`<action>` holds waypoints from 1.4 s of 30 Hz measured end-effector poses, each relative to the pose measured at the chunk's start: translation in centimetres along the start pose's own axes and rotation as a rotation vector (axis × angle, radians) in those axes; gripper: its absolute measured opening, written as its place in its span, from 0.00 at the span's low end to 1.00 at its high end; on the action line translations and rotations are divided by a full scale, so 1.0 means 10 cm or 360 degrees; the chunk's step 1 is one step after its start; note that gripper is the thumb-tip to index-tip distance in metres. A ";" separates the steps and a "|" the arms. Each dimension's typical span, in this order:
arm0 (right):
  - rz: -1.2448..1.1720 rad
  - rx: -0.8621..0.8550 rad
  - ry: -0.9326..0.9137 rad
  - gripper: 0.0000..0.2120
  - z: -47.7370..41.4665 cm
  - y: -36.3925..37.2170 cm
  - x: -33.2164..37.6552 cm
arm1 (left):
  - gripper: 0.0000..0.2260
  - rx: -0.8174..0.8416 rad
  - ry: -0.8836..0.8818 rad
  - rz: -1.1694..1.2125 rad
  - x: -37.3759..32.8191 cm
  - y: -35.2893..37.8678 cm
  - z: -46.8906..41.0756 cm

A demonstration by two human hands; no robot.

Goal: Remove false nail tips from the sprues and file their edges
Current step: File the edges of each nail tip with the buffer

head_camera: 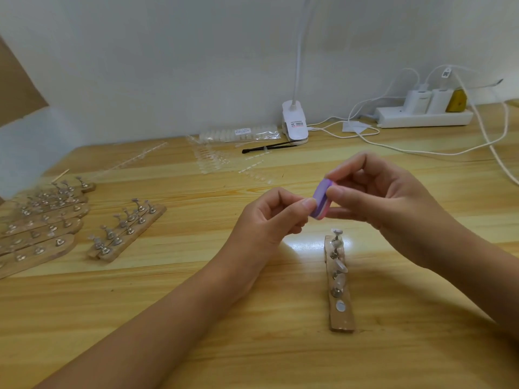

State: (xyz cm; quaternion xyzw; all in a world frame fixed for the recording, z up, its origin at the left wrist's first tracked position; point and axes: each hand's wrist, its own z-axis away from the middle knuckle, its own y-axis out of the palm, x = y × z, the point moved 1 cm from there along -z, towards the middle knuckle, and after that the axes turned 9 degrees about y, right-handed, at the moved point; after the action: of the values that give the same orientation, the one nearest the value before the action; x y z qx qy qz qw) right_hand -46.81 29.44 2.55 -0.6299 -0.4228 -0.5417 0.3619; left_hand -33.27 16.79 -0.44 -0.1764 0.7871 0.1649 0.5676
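You had the purple-and-pink file block (323, 200) up above the table (196, 304), gripped in your right hand (387, 197) with the thumb and curled fingers clamped on its pink side. Your left hand (269, 217) met it from the other side, thumb and forefinger pinched together right against the purple face. By the pose that pinch was on a nail tip being filed, though the tip itself was too small and too covered to make out. Just below your hands lay a wooden stand (339, 282) pointing away from you, with several clear tips seated along its holders and one round bare spot near its near end, so that stand looked nearly filled but not finished. To your left sat a pair of stands (129, 231) and, further out, a stack of more stands (42, 228); whether their holders carried tips could not be told. At the back of the table the clear sprues (213, 161) were spread out with tips apparently on them, next to a sealed bag of tips (238, 133), a black tool (269, 147) and the lamp clip (295, 124). Judged from all that, you were somewhere in the middle: some tips off and filed, a good many left on the sprues.
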 end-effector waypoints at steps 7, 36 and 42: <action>0.0122 0.0220 0.0081 0.12 0.02 0.03 -0.02 | 0.06 0.0044 -0.0025 0.0048 0.00 0.00 0.00; 0.0210 0.0130 -0.0039 0.07 -0.04 -0.18 -0.01 | 0.04 0.0207 -0.0095 -0.0074 -0.02 0.01 0.00; 0.0341 0.0086 -0.0018 0.08 -0.06 -0.13 -0.05 | 0.04 0.0181 -0.0074 -0.0048 -0.02 0.00 0.00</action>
State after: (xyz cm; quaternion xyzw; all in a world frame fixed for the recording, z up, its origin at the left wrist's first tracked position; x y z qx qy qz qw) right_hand -48.22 29.34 2.14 -0.6645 -0.3696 -0.4847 0.4322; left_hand -33.18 16.78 -0.24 -0.1517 0.7791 0.1153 0.5972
